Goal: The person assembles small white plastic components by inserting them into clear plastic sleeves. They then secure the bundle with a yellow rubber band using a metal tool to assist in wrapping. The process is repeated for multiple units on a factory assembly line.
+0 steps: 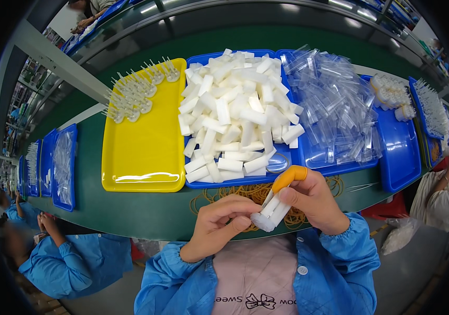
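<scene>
Both hands hold one bundle of white plastic pieces at the near edge of the green table.

The left hand [218,224] and right hand [311,198] are close together, both clamped on the bundle of white plastic pieces [271,210], tilted, above a heap of rubber bands [245,193]. The right index finger wears an orange finger cot [289,176]. Just beyond, a blue tray [235,183] holds loose white pieces [237,113]; left of it lies a yellow tray [146,152], with assembled parts at its far end; right of it, a second blue tray holds clear plastic caps [334,107]. A person in a blue sleeve [72,260] sits at the near left.
</scene>
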`<state>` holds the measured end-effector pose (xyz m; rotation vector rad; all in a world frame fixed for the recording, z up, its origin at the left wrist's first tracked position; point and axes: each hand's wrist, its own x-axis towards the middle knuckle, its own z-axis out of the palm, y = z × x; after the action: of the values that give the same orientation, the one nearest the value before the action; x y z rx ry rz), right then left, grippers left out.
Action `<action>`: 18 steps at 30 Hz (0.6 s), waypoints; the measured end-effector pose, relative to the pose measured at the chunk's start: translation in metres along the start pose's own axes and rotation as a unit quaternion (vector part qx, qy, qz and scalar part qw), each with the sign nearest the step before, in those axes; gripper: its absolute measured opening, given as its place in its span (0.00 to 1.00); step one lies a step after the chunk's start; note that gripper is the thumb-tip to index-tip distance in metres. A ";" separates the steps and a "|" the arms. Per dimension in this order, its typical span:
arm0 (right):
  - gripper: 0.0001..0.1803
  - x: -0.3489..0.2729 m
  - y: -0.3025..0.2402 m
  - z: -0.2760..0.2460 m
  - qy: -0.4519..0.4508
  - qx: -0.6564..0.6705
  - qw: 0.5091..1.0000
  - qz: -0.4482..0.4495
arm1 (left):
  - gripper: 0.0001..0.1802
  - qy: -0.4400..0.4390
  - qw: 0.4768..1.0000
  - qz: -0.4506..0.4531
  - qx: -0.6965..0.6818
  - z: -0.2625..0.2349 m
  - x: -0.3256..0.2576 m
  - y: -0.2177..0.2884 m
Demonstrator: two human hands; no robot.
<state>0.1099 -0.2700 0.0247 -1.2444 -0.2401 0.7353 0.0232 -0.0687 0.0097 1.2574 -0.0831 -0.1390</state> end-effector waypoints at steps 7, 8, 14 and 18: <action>0.09 -0.001 0.002 -0.001 -0.003 -0.004 1.000 -0.001 | 0.14 0.006 1.000 -0.002 -0.015 0.002 0.000 -0.007; 0.09 -0.001 0.003 -0.001 -0.003 -0.005 1.000 0.001 | 0.15 0.005 1.000 0.009 0.006 0.002 0.001 -0.008; 0.09 -0.005 0.004 -0.004 0.011 -0.029 0.999 0.012 | 0.15 0.034 0.973 0.100 0.207 0.010 0.004 -0.004; 0.07 -0.004 -0.001 -0.008 0.012 -0.157 0.985 -0.066 | 0.13 0.032 0.972 0.099 0.212 0.009 0.002 -0.007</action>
<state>0.1115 -0.2788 0.0235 -1.5190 -0.4269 0.5813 0.0238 -0.0793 0.0062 1.6707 -0.1899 0.0996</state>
